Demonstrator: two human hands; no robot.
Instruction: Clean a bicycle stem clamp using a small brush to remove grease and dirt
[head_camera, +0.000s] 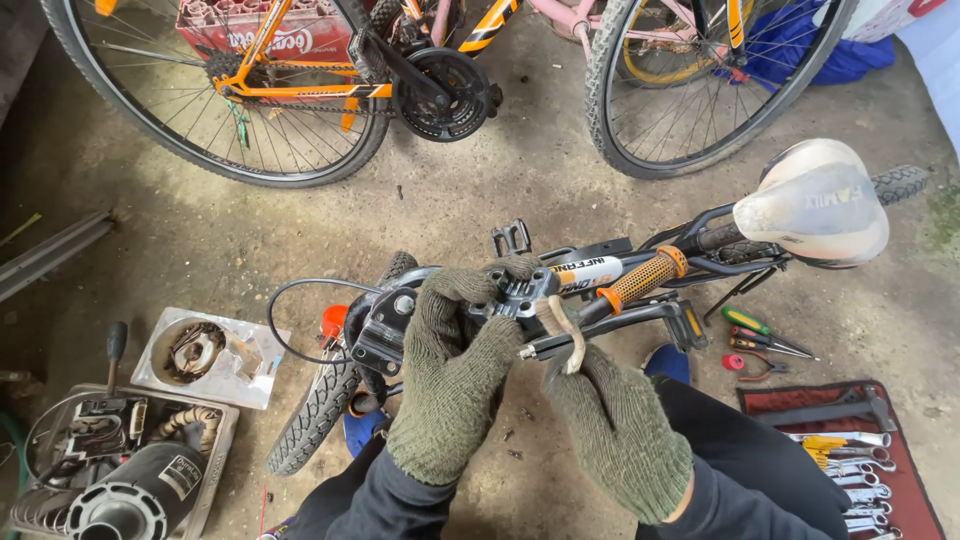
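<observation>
The left hand (452, 375) in a green knit glove is gripping the black metal stem clamp (517, 296) of the overturned bicycle, fingers curled around it; just right, the gloved right hand (612, 430) is pinching a thin, pale, curved tool (571, 335) standing upright beside the clamp

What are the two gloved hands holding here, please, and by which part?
The left hand grips the bike's handlebar clamp; the right hand pinches a thin cable beside it.

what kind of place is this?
Likely an informal bicycle repair spot on a rough concrete floor: parked bicycles, a tool roll of wrenches, and a small bike lying under gloved hands.
</observation>
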